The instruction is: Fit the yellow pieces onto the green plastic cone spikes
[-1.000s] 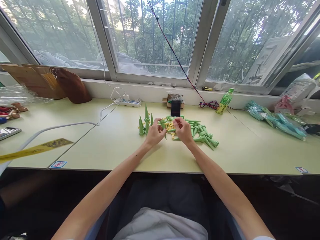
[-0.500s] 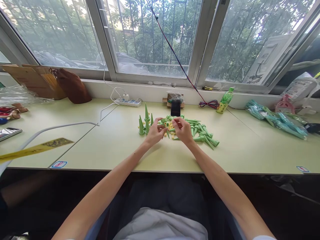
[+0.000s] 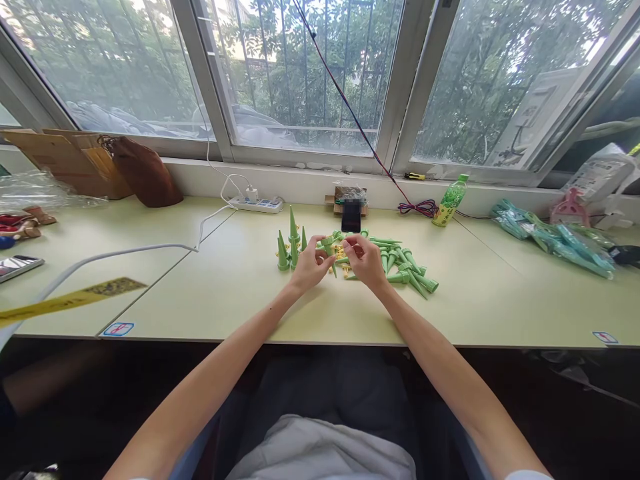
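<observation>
readable words or numbers: none.
strip (image 3: 65,303): yellow, at the left; a dark patterned code (image 3: 111,287) toward its right end, with a few black strokes beside it, too small to read.
left sticker (image 3: 119,329): on the near edge of the table (image 3: 200,313); white, blue border, red mark inside, which character cannot be told.
right sticker (image 3: 605,338): along the same near edge, toward the right; blue border, red mark, seen at a slant and illegible.
bottle (image 3: 451,200): far side, right of centre; green and yellow label, its lettering too small.
bag (image 3: 597,175): far right; faint print, unreadable.
</observation>
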`<action>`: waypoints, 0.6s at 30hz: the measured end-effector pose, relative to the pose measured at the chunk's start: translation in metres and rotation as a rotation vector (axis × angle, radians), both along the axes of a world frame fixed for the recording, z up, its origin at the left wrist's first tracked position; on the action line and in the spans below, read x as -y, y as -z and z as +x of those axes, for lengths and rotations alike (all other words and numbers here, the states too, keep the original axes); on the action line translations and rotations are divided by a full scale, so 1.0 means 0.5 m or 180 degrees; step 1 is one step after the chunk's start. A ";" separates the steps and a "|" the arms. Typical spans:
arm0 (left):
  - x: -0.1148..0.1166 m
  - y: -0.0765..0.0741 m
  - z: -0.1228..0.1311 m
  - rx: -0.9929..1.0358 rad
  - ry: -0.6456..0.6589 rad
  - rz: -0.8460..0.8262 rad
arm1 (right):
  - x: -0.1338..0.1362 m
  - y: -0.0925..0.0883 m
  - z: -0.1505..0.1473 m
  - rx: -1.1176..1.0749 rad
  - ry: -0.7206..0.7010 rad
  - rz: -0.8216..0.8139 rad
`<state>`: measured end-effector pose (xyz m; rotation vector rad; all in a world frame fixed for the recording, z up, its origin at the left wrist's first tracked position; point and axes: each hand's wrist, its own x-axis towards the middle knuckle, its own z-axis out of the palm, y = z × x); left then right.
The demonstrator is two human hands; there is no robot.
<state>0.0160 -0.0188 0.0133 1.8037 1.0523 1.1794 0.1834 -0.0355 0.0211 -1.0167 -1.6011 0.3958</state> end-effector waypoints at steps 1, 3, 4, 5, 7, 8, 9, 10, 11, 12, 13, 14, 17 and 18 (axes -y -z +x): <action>0.001 -0.001 0.000 -0.0101 -0.0031 0.0098 | 0.000 0.000 0.000 0.0000 0.0004 0.0005; 0.003 -0.001 0.000 -0.0234 -0.0063 0.0220 | -0.001 0.001 0.000 0.0003 0.0016 0.0024; 0.004 -0.002 0.000 -0.0261 -0.0073 0.0240 | -0.002 0.001 0.000 0.0012 0.0026 0.0033; 0.004 -0.002 0.001 -0.0272 -0.0084 0.0244 | -0.002 0.002 0.000 0.0027 0.0039 0.0036; 0.004 -0.002 0.001 -0.0286 -0.0115 0.0242 | -0.004 0.002 0.000 0.0071 0.0054 0.0020; 0.004 -0.002 0.002 -0.0297 -0.0134 0.0253 | -0.005 0.002 0.000 0.0092 0.0052 0.0008; 0.003 -0.002 0.002 -0.0311 -0.0151 0.0273 | -0.005 0.002 0.000 0.0107 0.0045 0.0000; 0.003 -0.002 0.002 -0.0327 -0.0161 0.0300 | -0.005 0.002 0.000 0.0116 0.0036 0.0000; 0.003 -0.002 0.002 -0.0342 -0.0164 0.0331 | -0.006 0.003 0.000 0.0124 0.0022 0.0004; 0.003 -0.002 0.002 -0.0358 -0.0162 0.0366 | -0.007 0.004 0.000 0.0134 0.0006 0.0009; 0.004 -0.002 0.002 -0.0378 -0.0157 0.0400 | -0.008 0.005 0.001 0.0143 -0.0016 0.0011; 0.004 -0.003 0.002 -0.0400 -0.0150 0.0429 | -0.009 0.006 0.001 0.0149 -0.0050 0.0009; 0.006 -0.003 0.002 -0.0450 -0.0141 0.0484 | -0.013 0.011 0.001 0.0162 -0.0170 -0.0016; 0.006 -0.004 0.001 -0.0453 -0.0136 0.0484 | -0.014 0.013 0.002 0.0168 -0.0192 -0.0026</action>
